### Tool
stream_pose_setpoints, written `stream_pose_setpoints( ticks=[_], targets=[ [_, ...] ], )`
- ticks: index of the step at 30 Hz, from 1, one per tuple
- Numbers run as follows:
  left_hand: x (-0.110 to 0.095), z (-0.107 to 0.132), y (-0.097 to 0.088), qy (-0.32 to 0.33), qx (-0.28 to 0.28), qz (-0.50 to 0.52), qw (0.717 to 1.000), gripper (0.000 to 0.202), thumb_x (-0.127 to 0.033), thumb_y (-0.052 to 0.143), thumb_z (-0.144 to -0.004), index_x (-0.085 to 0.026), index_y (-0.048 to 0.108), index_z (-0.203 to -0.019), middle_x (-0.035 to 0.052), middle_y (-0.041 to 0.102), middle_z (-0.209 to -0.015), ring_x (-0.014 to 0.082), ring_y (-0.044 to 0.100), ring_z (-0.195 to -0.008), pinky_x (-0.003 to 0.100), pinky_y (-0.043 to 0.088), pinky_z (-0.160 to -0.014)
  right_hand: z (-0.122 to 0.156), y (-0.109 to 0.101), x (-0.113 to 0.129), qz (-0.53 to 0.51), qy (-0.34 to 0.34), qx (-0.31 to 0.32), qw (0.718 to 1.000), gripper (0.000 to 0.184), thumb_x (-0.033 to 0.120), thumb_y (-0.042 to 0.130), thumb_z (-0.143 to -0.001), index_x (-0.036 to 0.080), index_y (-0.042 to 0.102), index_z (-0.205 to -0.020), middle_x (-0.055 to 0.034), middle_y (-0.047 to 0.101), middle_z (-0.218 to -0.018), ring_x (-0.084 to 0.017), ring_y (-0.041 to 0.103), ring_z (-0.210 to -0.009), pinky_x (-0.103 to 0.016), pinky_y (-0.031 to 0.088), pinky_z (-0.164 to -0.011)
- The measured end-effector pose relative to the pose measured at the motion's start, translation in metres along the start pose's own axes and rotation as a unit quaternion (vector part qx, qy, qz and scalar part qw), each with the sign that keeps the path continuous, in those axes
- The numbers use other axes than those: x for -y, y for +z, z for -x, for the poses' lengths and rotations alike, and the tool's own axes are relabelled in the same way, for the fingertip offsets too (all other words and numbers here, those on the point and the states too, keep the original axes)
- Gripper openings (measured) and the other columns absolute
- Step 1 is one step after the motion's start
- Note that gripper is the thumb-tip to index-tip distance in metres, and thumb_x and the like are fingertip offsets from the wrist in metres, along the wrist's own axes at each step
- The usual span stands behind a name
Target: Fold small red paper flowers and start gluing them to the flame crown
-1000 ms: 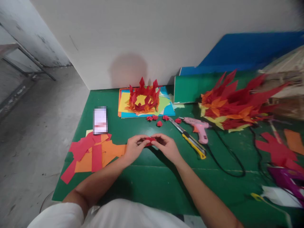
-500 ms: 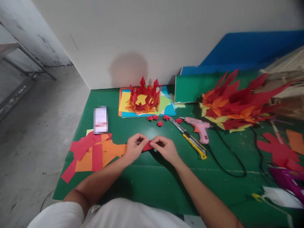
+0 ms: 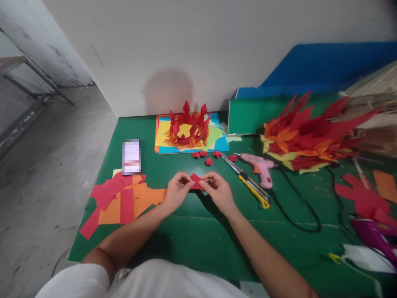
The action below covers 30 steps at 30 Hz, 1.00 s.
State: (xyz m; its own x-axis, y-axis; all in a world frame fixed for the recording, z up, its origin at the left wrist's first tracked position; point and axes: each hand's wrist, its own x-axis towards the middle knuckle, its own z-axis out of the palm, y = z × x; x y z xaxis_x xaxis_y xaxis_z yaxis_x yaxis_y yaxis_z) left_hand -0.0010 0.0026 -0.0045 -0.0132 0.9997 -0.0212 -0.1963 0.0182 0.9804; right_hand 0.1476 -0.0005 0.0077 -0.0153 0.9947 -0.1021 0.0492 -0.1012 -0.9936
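Note:
Between my two hands is a small piece of red paper, its top corner pointing away from me. My left hand pinches its left side between thumb and fingers. On the right side, my right hand grips it the same way. Just beyond my hands lie several small folded red paper pieces. Farther back, a crown of folded red and orange paper stands on a stack of coloured sheets. Left of my hands are loose red and orange paper strips.
A yellow utility knife and a pink glue gun with a black cord lie to the right. Behind them stands a larger red and orange paper piece. A phone rests at the left of the green table.
The red paper has been turned up and spread flatter, so more of its face shows. My hands have shifted slightly apart and away from me, both still gripping it.

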Motion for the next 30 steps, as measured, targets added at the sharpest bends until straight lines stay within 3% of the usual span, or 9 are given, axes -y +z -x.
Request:
stream_pose_setpoints(
  ticks=[3,6,11,17,20,25,30],
  targets=[
    [-0.0035,-0.0016,-0.0036,0.026,0.014,-0.078,0.997,0.008,-0.024,0.065,-0.073,-0.02,0.068,-0.067,0.0014,0.062,-0.07,0.0126,0.057,-0.069,0.026,0.046,-0.066,0.0006,0.0013,0.0017,0.02,-0.043,0.007,0.999,0.017,0.036,0.066,-0.072,0.021,0.057,-0.074,0.0025,0.057,-0.062,-0.011,0.053,-0.054,-0.024,0.046,-0.054],
    [-0.0055,-0.004,-0.0061,-0.003,0.024,-0.092,0.995,0.009,-0.022,0.064,-0.073,-0.022,0.072,-0.074,0.0035,0.07,-0.079,0.0154,0.062,-0.078,0.029,0.049,-0.075,0.0014,0.0007,0.0034,0.055,-0.056,0.028,0.997,0.013,0.033,0.061,-0.076,0.021,0.064,-0.079,-0.002,0.066,-0.075,-0.014,0.06,-0.064,-0.027,0.05,-0.062],
    [-0.0041,-0.0053,-0.0062,-0.106,0.019,-0.012,0.994,0.015,-0.029,0.066,-0.071,-0.02,0.074,-0.082,0.0052,0.074,-0.091,0.0166,0.066,-0.083,0.031,0.05,-0.082,0.0017,-0.0019,0.0049,0.088,-0.065,0.019,0.994,0.015,0.032,0.06,-0.078,0.02,0.069,-0.08,-0.0043,0.069,-0.082,-0.016,0.063,-0.072,-0.03,0.052,-0.069],
    [-0.0088,-0.0059,-0.0052,-0.175,0.004,0.094,0.98,0.03,-0.031,0.077,-0.062,-0.017,0.072,-0.089,0.0044,0.073,-0.082,0.0121,0.064,-0.068,0.028,0.053,-0.072,0.0015,-0.0031,0.005,0.106,-0.083,0.006,0.991,0.017,0.033,0.059,-0.079,0.022,0.071,-0.083,-0.003,0.068,-0.079,-0.015,0.061,-0.066,-0.03,0.052,-0.066],
    [-0.0103,-0.0049,-0.0046,-0.173,0.027,0.104,0.979,0.029,-0.031,0.076,-0.063,-0.018,0.072,-0.09,0.0047,0.073,-0.09,0.0128,0.065,-0.075,0.029,0.052,-0.076,0.0023,-0.0049,0.0051,0.116,-0.088,-0.008,0.989,0.018,0.035,0.06,-0.079,0.023,0.072,-0.086,-0.004,0.068,-0.083,-0.015,0.061,-0.067,-0.031,0.053,-0.066],
    [-0.0089,-0.0028,-0.0038,-0.131,0.008,0.047,0.99,0.019,-0.033,0.071,-0.068,-0.019,0.074,-0.081,0.005,0.072,-0.09,0.0161,0.064,-0.082,0.032,0.052,-0.079,0.0037,-0.0053,0.0041,0.138,-0.101,-0.028,0.985,0.019,0.035,0.059,-0.08,0.024,0.073,-0.086,-0.0045,0.069,-0.08,-0.015,0.061,-0.063,-0.033,0.053,-0.066],
    [-0.0095,-0.0022,-0.0018,-0.139,0.044,0.072,0.987,0.019,-0.029,0.072,-0.066,-0.018,0.074,-0.082,0.0055,0.072,-0.093,0.0166,0.063,-0.088,0.032,0.049,-0.085,0.0033,-0.004,0.0022,0.157,-0.11,-0.038,0.981,0.016,0.033,0.06,-0.08,0.024,0.072,-0.085,-0.0045,0.069,-0.082,-0.018,0.063,-0.072,-0.033,0.052,-0.072]
  ],
)
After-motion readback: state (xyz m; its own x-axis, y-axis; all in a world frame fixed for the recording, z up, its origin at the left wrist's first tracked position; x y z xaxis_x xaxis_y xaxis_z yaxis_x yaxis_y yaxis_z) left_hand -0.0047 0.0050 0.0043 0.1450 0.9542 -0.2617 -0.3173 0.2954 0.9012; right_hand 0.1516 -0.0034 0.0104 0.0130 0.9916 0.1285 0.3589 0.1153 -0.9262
